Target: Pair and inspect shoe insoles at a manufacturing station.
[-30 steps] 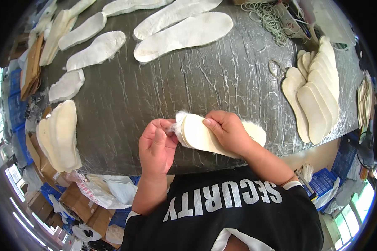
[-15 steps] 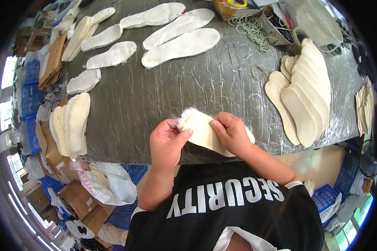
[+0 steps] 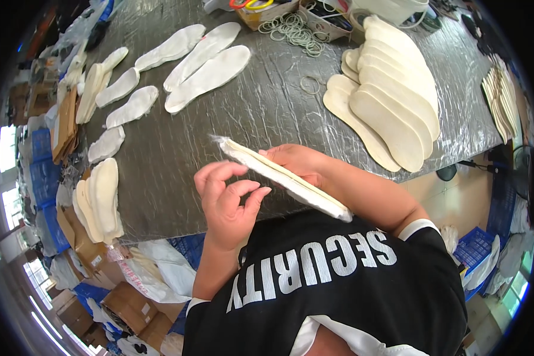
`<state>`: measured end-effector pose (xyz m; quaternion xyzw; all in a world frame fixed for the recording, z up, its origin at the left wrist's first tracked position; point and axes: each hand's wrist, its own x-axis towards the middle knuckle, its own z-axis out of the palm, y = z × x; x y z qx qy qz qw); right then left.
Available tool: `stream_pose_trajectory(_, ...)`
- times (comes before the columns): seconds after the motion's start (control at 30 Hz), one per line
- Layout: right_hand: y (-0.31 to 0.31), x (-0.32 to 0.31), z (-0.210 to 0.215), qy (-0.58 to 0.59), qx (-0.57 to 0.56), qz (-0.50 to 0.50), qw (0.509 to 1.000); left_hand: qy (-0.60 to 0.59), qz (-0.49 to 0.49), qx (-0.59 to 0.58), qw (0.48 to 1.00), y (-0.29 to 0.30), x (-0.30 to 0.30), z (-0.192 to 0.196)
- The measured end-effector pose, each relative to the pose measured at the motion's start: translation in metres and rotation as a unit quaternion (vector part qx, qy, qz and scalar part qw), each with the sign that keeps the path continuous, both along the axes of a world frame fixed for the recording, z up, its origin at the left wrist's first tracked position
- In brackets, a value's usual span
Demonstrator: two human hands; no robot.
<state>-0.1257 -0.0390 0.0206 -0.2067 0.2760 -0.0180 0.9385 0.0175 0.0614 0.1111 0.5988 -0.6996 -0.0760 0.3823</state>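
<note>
My right hand (image 3: 296, 163) grips a fleecy insole (image 3: 296, 184), fingers behind it and thumb along its upper edge. It is turned nearly edge-on and slants down to the right, showing fluffy white pile and a thin cream layer; whether it is one insole or two pressed together, I cannot tell. Loose fibres stick out at its upper left end. My left hand (image 3: 228, 199) is beside the insole's lower left side, fingers apart and curled, slightly blurred, with nothing held.
A fanned stack of cream insoles (image 3: 391, 113) lies at the right, a rubber band (image 3: 310, 85) beside it. White fleecy insoles (image 3: 207, 80) are spread at the far left; a small pile (image 3: 104, 196) sits at the table's left edge. Several rubber bands (image 3: 293, 32) lie at the back.
The insole has turned from face-up to edge-on. My left hand has let go of it, and its fingers have spread. The whole view has swung to the right.
</note>
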Motion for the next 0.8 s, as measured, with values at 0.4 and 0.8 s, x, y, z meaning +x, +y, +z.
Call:
stream_pose_trajectory(0.4, 0.036, -0.005, 0.013, -0.039, 0.089, 0.051, 0.994, -0.157, -0.098, -0.008, 0.983, 0.005, -0.003, 0.016)
stream_pose_trajectory(0.8, 0.05, -0.012, 0.013, -0.011, 0.11, 0.128, 0.986, -0.123, -0.158, -0.011, 0.98, 0.013, -0.002, -0.022)
